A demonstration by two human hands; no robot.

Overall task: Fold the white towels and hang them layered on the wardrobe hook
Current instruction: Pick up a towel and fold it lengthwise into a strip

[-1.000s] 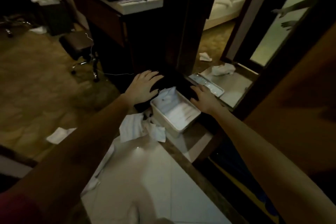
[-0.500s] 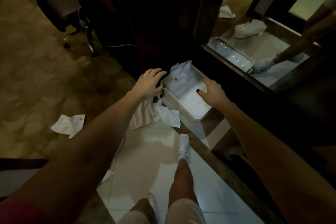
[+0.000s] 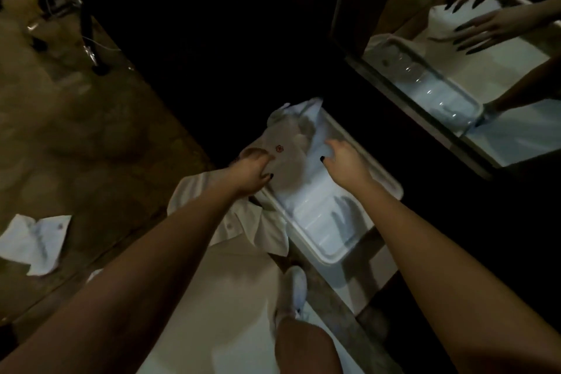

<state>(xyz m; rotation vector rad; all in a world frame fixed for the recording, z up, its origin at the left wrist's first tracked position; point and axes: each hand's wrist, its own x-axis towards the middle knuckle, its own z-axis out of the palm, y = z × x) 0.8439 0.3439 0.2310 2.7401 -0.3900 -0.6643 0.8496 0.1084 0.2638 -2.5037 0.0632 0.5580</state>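
White towel [image 3: 291, 143] — on bin [image 3: 329, 259] rim, beneath left grip [image 3: 252, 170]

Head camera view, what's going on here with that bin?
A person bends over a white bin on the floor. The left hand touches a white towel with a red emblem draped over the bin's far end; the right hand reaches in beside it. Another towel lies loose on the carpet.

A crumpled white towel [image 3: 288, 143] — small red mark showing — is draping over the far end of the tub [image 3: 329, 260]. Another towel [image 3: 243, 225] is lying just beside it.
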